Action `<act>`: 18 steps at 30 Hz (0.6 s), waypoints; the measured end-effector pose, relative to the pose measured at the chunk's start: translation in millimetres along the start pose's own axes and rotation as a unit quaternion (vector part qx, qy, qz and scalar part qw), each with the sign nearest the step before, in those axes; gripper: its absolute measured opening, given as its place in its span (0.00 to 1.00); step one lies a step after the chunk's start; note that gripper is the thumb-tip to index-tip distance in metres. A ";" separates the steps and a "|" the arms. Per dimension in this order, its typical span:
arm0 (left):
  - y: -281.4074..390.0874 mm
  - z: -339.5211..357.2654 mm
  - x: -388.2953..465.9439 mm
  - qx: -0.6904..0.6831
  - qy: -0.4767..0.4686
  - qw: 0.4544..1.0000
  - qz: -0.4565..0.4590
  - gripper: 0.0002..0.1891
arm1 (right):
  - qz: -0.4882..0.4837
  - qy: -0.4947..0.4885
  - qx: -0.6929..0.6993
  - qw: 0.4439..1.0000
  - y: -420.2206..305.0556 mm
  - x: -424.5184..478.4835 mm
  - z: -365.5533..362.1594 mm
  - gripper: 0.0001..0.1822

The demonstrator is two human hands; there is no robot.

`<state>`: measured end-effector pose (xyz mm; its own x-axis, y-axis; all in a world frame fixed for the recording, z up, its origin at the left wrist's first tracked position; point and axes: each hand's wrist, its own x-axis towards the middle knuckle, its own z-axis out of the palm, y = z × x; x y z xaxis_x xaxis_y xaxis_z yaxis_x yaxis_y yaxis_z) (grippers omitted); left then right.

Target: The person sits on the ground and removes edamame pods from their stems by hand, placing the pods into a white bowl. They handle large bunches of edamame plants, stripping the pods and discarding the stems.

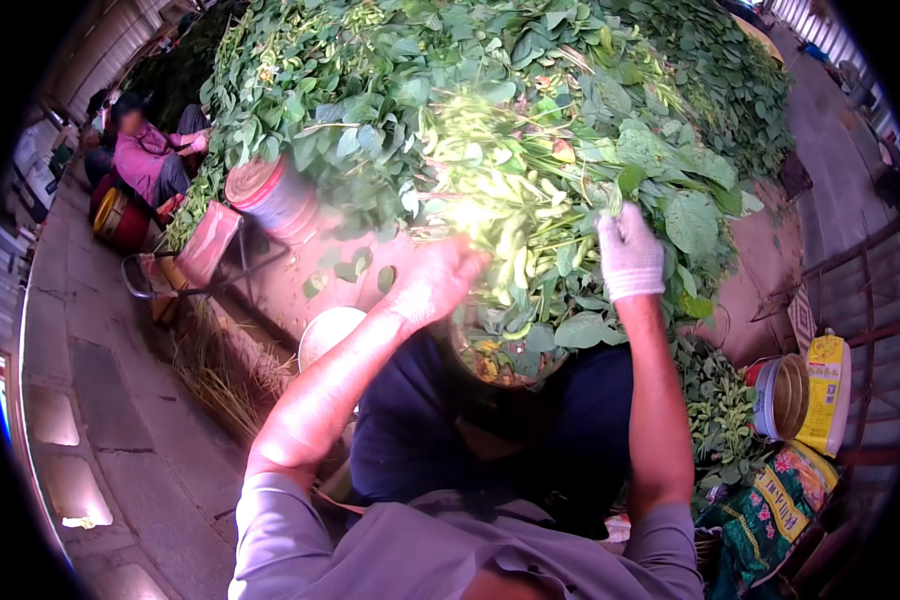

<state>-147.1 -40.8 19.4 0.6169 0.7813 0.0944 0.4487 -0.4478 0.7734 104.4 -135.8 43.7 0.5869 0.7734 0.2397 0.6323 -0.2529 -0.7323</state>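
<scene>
Green soybean plants with clusters of pods lie in front of me, over a large heap of leafy stalks. My left hand, bare and blurred, is at the lower left edge of the pods; whether its fingers hold a pod cannot be told. My right hand, in a white knitted glove, is closed around the leafy stems at the right of the pods. Between my knees stands a round container with leaves and some pods in it, partly hidden by the foliage above.
A folding chair and a bucket stand at the left, near a white round container. A person in pink sits at the far left beside the heap. An empty-looking bucket, a yellow bag and a green printed sack lie at the right.
</scene>
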 end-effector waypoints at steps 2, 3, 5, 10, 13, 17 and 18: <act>-2.9 4.4 -4.8 0.009 -0.006 1.000 0.021 0.13 | -0.033 0.013 -0.049 0.998 -12.0 23.2 -5.1 0.16; 4.5 1.0 -10.2 0.038 -0.020 0.999 0.012 0.13 | -0.046 0.010 -0.086 0.995 -16.8 34.8 -4.6 0.18; -11.1 10.5 -20.1 0.038 -0.011 0.998 0.055 0.12 | -0.035 -0.057 -0.100 0.993 -10.7 59.9 7.8 0.25; 38.4 0.7 -45.8 0.185 -0.110 0.967 0.136 0.06 | 0.023 -0.137 -0.215 0.967 36.1 104.9 26.3 0.31; 65.0 -9.2 -74.0 0.160 -0.072 0.956 0.236 0.05 | 0.078 -0.158 -0.211 0.961 15.9 110.5 21.8 0.29; 62.8 -8.4 -74.1 0.060 -0.070 0.993 0.078 0.05 | 0.040 -0.154 -0.136 0.978 52.3 123.3 18.8 0.29; 56.8 -8.4 -73.0 0.006 -0.073 0.996 0.049 0.05 | 0.017 -0.154 -0.065 0.986 71.1 129.0 13.1 0.29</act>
<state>-172.1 -119.6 61.7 0.7453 0.6623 0.0761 0.3894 -0.5252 0.7567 218.4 -46.4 14.2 0.4392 0.8984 -0.0027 0.6863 -0.3375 -0.6443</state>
